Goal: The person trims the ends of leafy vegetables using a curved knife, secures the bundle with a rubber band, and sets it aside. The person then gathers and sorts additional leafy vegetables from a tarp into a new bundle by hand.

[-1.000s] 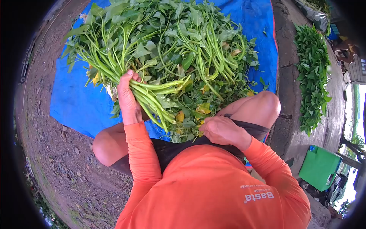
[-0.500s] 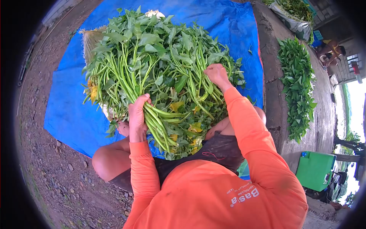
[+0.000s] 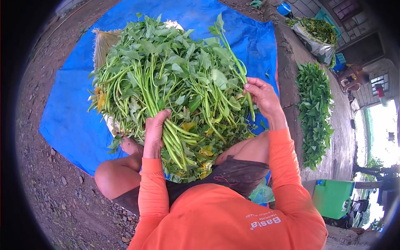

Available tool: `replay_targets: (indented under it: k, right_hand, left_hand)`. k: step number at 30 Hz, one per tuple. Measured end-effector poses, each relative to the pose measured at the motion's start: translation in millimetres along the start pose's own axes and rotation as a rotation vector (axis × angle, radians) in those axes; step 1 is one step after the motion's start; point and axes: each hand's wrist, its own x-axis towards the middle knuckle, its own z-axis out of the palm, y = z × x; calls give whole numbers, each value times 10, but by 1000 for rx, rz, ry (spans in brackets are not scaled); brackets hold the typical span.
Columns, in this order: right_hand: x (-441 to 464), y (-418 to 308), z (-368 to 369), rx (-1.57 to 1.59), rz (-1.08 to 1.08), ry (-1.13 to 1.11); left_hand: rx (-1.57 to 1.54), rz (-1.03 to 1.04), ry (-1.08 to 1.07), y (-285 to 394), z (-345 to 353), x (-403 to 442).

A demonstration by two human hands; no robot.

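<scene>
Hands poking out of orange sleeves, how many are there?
2. The left hand grips a bunch of green stems; the right hand holds some leafy greens. Both show clearly.

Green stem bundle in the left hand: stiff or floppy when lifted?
The bundle probably sags beyond the left hand, where its thin stems fan out into leaves. Its bare ends look thicker, so likely stiffer. Individual stems might slip free, as no tie is visible.
</scene>
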Motion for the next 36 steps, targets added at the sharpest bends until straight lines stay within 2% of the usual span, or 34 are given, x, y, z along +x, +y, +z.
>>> replay_targets:
  k: [6, 9, 12, 15, 18, 19, 20, 22, 23, 24, 26, 29, 31, 32, 34, 36]
  right_hand:
    - [-445, 279, 692, -427, -256, 119]
    - [-667, 601, 1224, -441, -334, 28]
    - [-786, 1335, 1549, -539, -177, -261]
    - [-800, 1533, 1593, -564, -68, -249]
    - [-780, 1742, 1602, -762, -134, -247]
    - [-804, 1781, 1628, -775, -120, -218]
    - [-807, 1800, 1641, -769, -91, -211]
    - [-836, 1866, 1691, -755, -33, -214]
    - [-882, 1918, 1742, -708, -129, -167]
    - [-892, 1922, 1780, -712, -125, -212]
    - [-949, 1900, 1823, -723, -109, -294]
    - [-992, 1995, 1810, -750, -189, -338]
    - [-974, 1670, 1803, -834, -226, -367]
    - [-906, 1546, 1820, -724, -310, -203]
    - [-590, 1332, 1857, -365, -278, -29]
    - [-185, 975, 1939, -284, -296, 75]
  left_hand:
    - [-65, -21, -37, -248, 24, 63]
    - [-84, -25, -99, -459, -3, 161]
    - [-308, -78, -236, -788, -72, 255]
    - [-431, -233, -298, -999, -248, 326]
    - [-427, -407, -439, -1036, -286, 326]
    - [-424, -386, -392, -1096, -272, 342]
    - [-419, -358, -344, -1135, -254, 376]
    - [-349, -158, -110, -1316, -155, 362]
    - [-278, -14, 161, -1428, -27, 281]
    - [-166, 44, 232, -1494, -15, 248]
    - [42, 92, 218, -1313, 65, 66]
    - [-18, -267, -84, -1142, -201, 213]
    - [-100, -223, -52, -937, -77, 72]
    - [-141, -204, -35, -868, -39, 8]
    - [-68, -189, -89, -827, -125, 39]
    - [60, -205, -178, -592, -126, -86]
